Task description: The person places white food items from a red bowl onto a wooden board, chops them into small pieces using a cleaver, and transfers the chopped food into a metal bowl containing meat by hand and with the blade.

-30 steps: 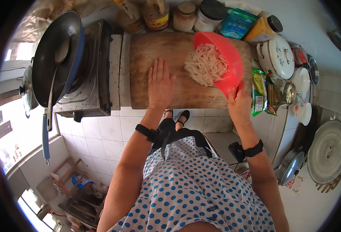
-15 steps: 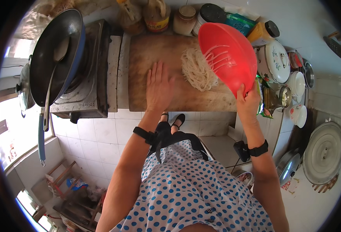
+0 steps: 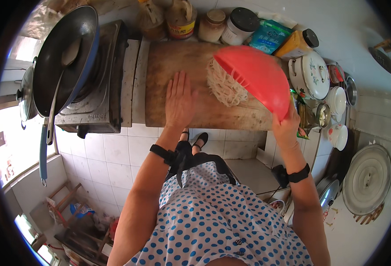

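A heap of pale noodles [image 3: 224,86] lies on the worn wooden cutting board [image 3: 169,53], right of its middle. My right hand [image 3: 286,124] grips the tapered near end of a red plastic bowl [image 3: 264,77]. The bowl is tipped on its side, its mouth turned left and down over the heap. Pale strands or streaks show just inside its rim; I cannot tell which. Left of the noodles, my left hand [image 3: 178,99] rests palm down on the board, its fingers stretched out and holding nothing. The thumb side is blurred.
A gas stove [image 3: 98,102] stands at the left, bearing a dark wok [image 3: 49,48] with a metal ladle [image 3: 55,99] in it. Bottles and jars [image 3: 215,24] line the board's back edge. A lidded enamel pot [image 3: 313,77] and stacked bowls [image 3: 336,99] stand at the right.
The red bowl has come down and nearer, tilting further over so that less of its inside shows. My right hand has moved with it. The left hand stays on the board.
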`<state>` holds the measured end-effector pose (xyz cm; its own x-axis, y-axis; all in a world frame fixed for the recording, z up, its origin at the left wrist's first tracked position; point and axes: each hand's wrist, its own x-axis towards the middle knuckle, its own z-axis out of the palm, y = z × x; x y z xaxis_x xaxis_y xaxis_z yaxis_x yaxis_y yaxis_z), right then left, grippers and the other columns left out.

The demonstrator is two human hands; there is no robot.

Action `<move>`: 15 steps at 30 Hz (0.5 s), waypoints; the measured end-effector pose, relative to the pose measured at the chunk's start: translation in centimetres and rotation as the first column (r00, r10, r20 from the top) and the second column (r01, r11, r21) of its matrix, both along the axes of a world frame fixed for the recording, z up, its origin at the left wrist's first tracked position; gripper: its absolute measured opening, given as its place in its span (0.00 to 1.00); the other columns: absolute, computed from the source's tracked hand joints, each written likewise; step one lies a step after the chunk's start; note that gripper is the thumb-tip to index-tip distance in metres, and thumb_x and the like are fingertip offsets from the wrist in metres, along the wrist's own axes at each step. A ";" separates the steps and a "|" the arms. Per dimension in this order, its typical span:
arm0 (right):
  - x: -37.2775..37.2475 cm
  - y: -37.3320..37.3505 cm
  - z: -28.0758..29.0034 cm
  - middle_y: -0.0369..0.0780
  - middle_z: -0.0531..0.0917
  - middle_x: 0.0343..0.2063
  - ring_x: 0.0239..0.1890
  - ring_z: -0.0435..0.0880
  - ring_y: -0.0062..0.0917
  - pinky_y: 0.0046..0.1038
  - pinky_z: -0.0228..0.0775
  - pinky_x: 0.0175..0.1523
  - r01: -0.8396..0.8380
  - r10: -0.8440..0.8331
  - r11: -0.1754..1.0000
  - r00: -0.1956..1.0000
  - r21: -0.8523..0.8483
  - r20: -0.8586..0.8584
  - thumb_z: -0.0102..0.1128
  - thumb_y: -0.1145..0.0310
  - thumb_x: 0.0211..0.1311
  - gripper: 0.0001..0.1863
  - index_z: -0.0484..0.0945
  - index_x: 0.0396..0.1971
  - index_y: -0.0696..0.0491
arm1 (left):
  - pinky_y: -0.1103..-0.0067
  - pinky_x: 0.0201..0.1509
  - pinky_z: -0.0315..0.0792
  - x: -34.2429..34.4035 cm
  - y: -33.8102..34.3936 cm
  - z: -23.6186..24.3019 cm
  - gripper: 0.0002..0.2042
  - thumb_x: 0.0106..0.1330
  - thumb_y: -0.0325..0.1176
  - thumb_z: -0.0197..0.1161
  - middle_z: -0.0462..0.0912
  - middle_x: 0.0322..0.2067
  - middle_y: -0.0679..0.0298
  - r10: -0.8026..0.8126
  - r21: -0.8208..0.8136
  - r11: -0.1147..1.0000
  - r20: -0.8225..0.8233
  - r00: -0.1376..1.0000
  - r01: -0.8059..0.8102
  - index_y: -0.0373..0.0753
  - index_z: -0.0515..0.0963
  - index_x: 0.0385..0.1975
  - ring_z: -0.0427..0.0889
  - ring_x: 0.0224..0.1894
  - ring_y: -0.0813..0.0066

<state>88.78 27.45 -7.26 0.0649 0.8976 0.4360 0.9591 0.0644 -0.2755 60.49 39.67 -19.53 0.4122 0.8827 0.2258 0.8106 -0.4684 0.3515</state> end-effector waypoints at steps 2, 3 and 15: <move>0.2 0.1 -0.9 0.50 0.82 0.37 0.36 0.84 0.45 0.39 0.78 0.40 0.050 -0.054 0.996 0.997 -0.071 -0.059 0.62 0.76 0.57 0.25 0.73 0.57 0.60 | 0.61 0.78 0.50 0.0 -0.2 0.0 0.28 0.72 0.40 0.53 0.62 0.70 0.51 -0.005 0.001 1.000 -0.005 1.000 0.005 0.29 0.63 0.67 0.57 0.75 0.56; 0.4 0.3 -1.1 0.50 0.82 0.36 0.35 0.84 0.45 0.39 0.77 0.38 0.093 -0.109 0.986 0.988 -0.139 -0.112 0.62 0.76 0.57 0.25 0.73 0.57 0.60 | 0.61 0.77 0.50 0.0 -0.2 -0.1 0.28 0.72 0.40 0.53 0.62 0.70 0.51 -0.003 -0.003 1.000 -0.001 1.000 0.003 0.29 0.63 0.67 0.57 0.74 0.56; -0.9 0.7 0.5 0.47 0.80 0.24 0.23 0.81 0.41 0.36 0.73 0.28 0.165 -0.173 0.985 0.950 -0.053 -0.261 0.59 0.74 0.63 0.13 0.75 0.47 0.60 | 0.62 0.67 0.65 1.3 -0.3 3.6 0.20 0.68 0.30 0.60 0.72 0.60 0.50 -0.067 0.001 0.997 0.431 0.900 0.074 0.33 0.72 0.59 0.70 0.62 0.49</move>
